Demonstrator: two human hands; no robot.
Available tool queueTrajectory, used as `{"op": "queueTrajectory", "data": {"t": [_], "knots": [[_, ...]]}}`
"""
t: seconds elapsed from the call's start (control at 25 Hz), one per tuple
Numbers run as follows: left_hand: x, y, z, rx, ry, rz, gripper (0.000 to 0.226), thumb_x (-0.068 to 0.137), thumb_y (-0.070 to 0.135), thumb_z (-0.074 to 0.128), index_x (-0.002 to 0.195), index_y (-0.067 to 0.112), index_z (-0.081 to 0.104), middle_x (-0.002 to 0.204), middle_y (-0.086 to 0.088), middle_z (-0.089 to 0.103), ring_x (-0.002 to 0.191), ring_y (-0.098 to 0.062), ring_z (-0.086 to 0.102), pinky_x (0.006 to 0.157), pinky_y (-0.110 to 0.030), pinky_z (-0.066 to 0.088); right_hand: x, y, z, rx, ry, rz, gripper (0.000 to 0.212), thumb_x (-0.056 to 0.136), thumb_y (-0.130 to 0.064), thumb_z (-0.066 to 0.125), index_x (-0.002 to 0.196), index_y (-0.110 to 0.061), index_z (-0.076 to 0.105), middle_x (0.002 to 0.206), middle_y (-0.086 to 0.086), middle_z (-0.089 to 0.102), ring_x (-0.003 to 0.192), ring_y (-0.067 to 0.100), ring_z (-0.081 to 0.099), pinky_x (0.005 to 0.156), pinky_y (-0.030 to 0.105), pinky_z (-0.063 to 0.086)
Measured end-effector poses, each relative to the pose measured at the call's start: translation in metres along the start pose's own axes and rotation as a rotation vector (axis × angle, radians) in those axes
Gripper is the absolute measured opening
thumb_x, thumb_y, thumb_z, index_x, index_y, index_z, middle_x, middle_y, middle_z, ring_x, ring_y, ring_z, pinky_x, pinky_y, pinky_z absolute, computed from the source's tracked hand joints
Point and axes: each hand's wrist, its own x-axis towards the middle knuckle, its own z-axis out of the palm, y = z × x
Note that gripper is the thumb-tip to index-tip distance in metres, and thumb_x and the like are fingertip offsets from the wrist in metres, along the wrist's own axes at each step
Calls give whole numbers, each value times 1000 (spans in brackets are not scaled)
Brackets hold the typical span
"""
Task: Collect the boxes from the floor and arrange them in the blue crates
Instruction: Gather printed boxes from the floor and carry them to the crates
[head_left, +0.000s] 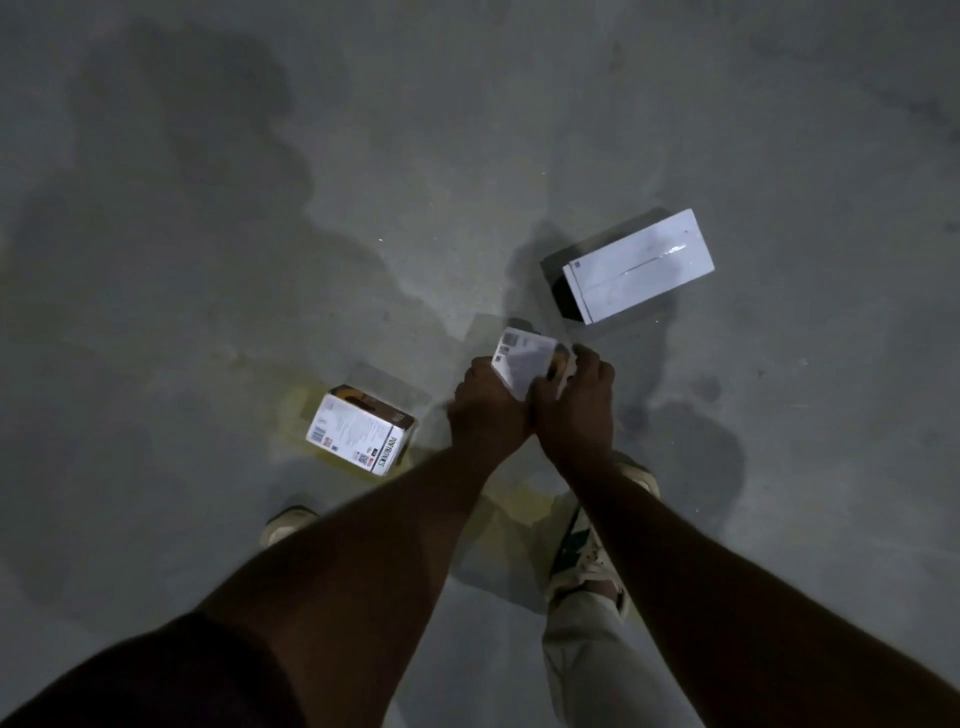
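Both hands were raised over the floor (208, 208) and held one small box (522, 364) between them. The left hand (488, 410) gripped the box's left edge, fingers curled under it and largely hidden. The right hand (576, 410) gripped the right side, thumb lying across the near corner and fingers curled over the far edge. The box's white printed face was turned up and showed small code marks near its far left corner; the print was too blurred to read. A second box (361, 430), white and brown with printed panels, lay on the floor to the left of the hands, near the left shoe (288, 522). A large white box (636, 267) lay on the floor beyond and to the right of the hands, its long face up and a dark end face turned to the left. The right shoe (592, 551) stood below the right forearm, on a yellowish patch of floor. The floor was grey concrete with dark stains. No blue crates were in view
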Motion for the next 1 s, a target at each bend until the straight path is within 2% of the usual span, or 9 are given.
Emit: {"op": "queueTrajectory", "data": {"t": [0.08, 0.16, 0.24, 0.32, 0.44, 0.56, 0.72, 0.84, 1.0], "knots": [[-7, 3, -12, -401, -112, -207, 71, 69, 59, 80, 116, 15, 49, 107, -6, 62, 88, -26, 67, 71, -41, 59, -9, -8, -4, 144, -41, 48, 57, 90, -35, 63, 139, -20, 37, 137, 6, 48, 117, 22, 57, 92, 48, 55], [-19, -8, -35, -701, -121, -261, 65, 66, 47, 90, 107, 13, 53, 99, -10, 69, 85, -34, 73, 62, -45, 63, -24, -27, -4, 317, -158, 78, 43, 90, -27, 63, 128, -24, 42, 117, -2, 60, 104, 20, 65, 82, 49, 59], [-42, -23, -68, -887, -151, -242, 47, 74, 20, 90, 107, 9, 58, 95, -5, 75, 84, -26, 75, 62, -37, 63, -43, -49, -2, 352, -256, 48, 33, 93, -17, 58, 123, -21, 45, 107, -2, 64, 94, 18, 68, 75, 43, 61], [-56, -33, -81, -1040, -202, -287, 53, 72, 17, 90, 117, 10, 62, 107, -11, 75, 94, -29, 75, 73, -39, 63, -50, -56, -5, 349, -322, 5, 30, 96, -16, 54, 126, -14, 49, 109, 6, 67, 91, 17, 68, 71, 34, 58], [-85, -67, -122, -1274, -197, -405, 25, 88, 22, 76, 111, 16, 70, 106, -10, 76, 92, -27, 74, 82, -42, 59, -84, -87, 14, 236, -519, -65, 27, 100, -19, 47, 126, -14, 54, 111, 8, 68, 90, 18, 67, 72, 33, 55], [-99, -99, -138, -1374, -62, -470, 48, 79, 34, 74, 121, 13, 67, 111, -19, 74, 103, -39, 70, 92, -55, 55, -106, -102, 32, 43, -598, -157, 29, 102, -24, 45, 128, -15, 55, 111, 7, 67, 90, 19, 66, 75, 34, 54], [-107, -129, -144, -1383, 136, -579, 37, 74, 29, 79, 105, 9, 73, 101, -22, 76, 97, -43, 72, 89, -63, 55, -117, -109, 59, -307, -524, -322, 33, 96, -27, 53, 125, -12, 55, 112, 8, 68, 87, 17, 62, 72, 26, 42], [-112, -151, -138, -1385, 143, -618, 24, 85, 24, 75, 107, 14, 72, 103, -18, 76, 96, -40, 73, 87, -58, 57, -119, -102, 81, -430, -544, -374, 36, 94, -29, 56, 124, -10, 54, 116, 11, 65, 94, 21, 63, 74, 26, 44], [-95, -177, -121, -1463, 50, -589, 35, 94, 27, 62, 125, 13, 65, 112, -17, 74, 104, -39, 71, 95, -54, 55, -106, -98, 102, -529, -517, -441, 33, 95, -28, 56, 121, -7, 55, 118, 12, 61, 105, 25, 57, 84, 32, 44]]}}
